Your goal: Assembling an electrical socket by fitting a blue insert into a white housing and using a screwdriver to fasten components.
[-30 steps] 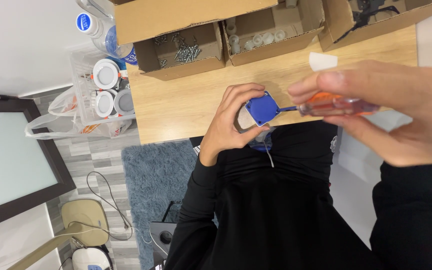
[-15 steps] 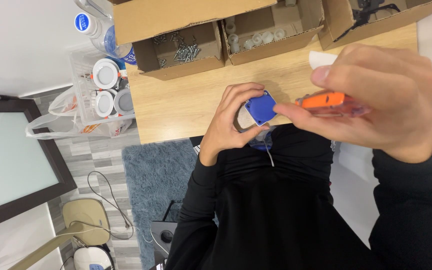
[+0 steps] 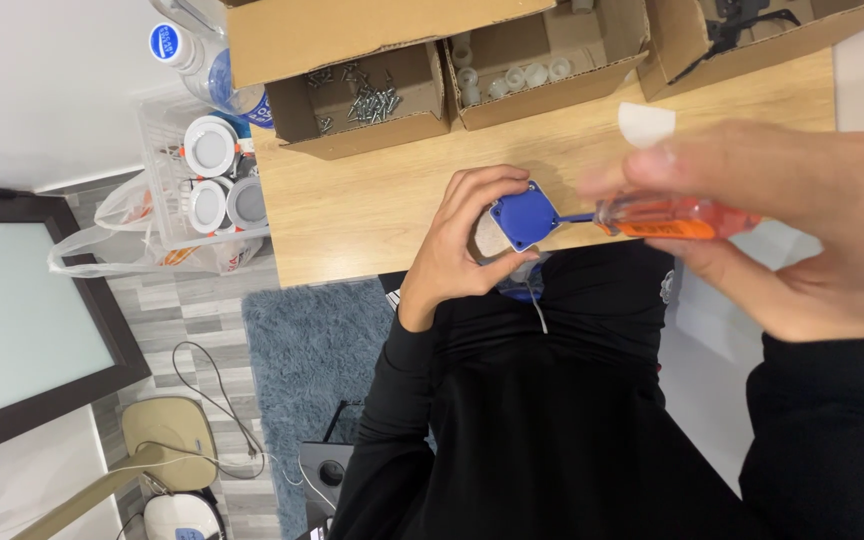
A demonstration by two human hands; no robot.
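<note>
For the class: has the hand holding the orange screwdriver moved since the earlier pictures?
Yes. The right hand gripping the orange screwdriver first slid left towards the blue part, covering the white scrap on the wooden table, then drew back right.

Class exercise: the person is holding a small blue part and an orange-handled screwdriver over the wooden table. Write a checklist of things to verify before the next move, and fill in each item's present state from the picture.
1. Left hand grips the blue part firmly: ok, fingers wrap around it.
2. Right hand holds the screwdriver by its orange handle: ok.
3. Screwdriver tip meets the blue part: ok, the shaft reaches its right edge; whether it sits in a screw head, cannot tell.
4. Spare screws at hand: ok, loose screws lie in the open cardboard box.
5. Part supported on the wooden table: not ok, it is held up at the table's near edge.
</note>
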